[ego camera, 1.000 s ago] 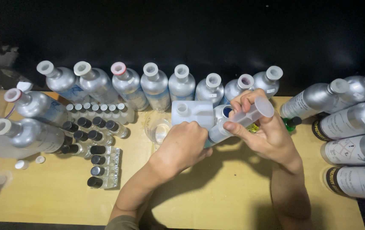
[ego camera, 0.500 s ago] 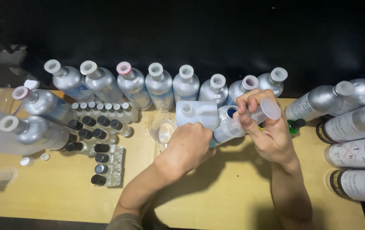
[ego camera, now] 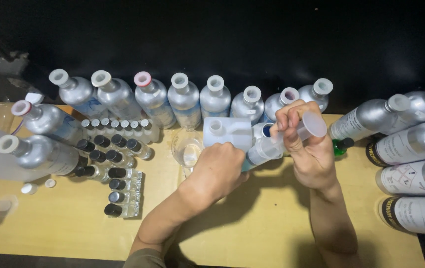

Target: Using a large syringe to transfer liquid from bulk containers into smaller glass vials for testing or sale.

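Wooden table [ego camera: 272,223], right hand [ego camera: 309,154] tilting syringe [ego camera: 284,140], left hand [ego camera: 217,171] fisted below

Bare tabletop [ego camera: 252,223] runs along the near edge, between and beside the forearms; passage is open there. The far edge is walled by a row of upright silver bottles [ego camera: 215,97]. Left side: small vials [ego camera: 118,168] crowd beside more bottles. Right side: lying bottles [ego camera: 411,173] block approach. A glass beaker [ego camera: 186,149] and white jug [ego camera: 228,131] fill the centre.
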